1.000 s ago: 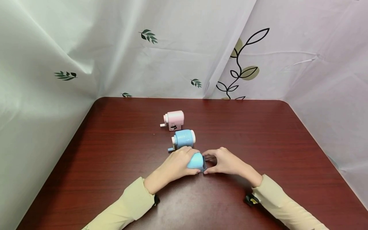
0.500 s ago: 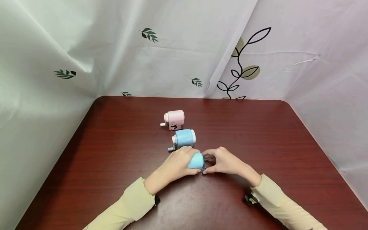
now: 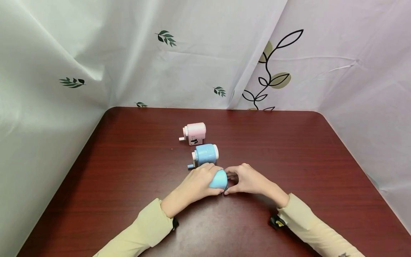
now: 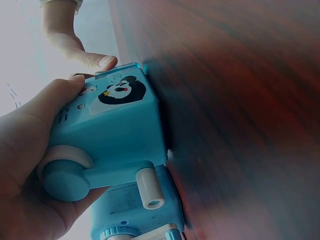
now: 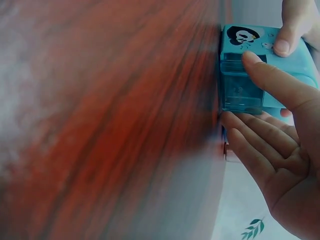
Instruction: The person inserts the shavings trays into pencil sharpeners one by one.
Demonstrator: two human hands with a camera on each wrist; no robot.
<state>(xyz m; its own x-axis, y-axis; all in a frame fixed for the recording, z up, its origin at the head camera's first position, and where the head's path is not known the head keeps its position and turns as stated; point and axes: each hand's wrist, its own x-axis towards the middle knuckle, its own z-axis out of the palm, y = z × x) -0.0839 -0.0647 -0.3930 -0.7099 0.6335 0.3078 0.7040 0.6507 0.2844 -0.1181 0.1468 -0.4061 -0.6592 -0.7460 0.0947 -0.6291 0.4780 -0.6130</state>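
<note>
My left hand (image 3: 200,181) grips a light blue hand-crank pencil sharpener (image 3: 219,179) from above, its thumb on the near side. In the left wrist view the sharpener's panda print (image 4: 121,91) and white-knobbed crank handle (image 4: 150,187) show. At the end opposite the crank, my right hand (image 3: 252,179) pinches a translucent blue shavings drawer (image 5: 241,90) between thumb and fingers. The drawer sits mostly inside the sharpener body, its front at the opening. The left palm hides much of the sharpener in the head view.
A second blue pencil sharpener (image 3: 206,154) with a white end stands just behind the left hand. Farther back is a pink one (image 3: 196,133), crank to the left. All rest on the dark red wooden table (image 3: 289,150), with a white patterned curtain (image 3: 192,71) behind.
My right hand has shifted slightly left, and the drawer has slid farther into the sharpener. The left hand keeps its grip in the same place.
</note>
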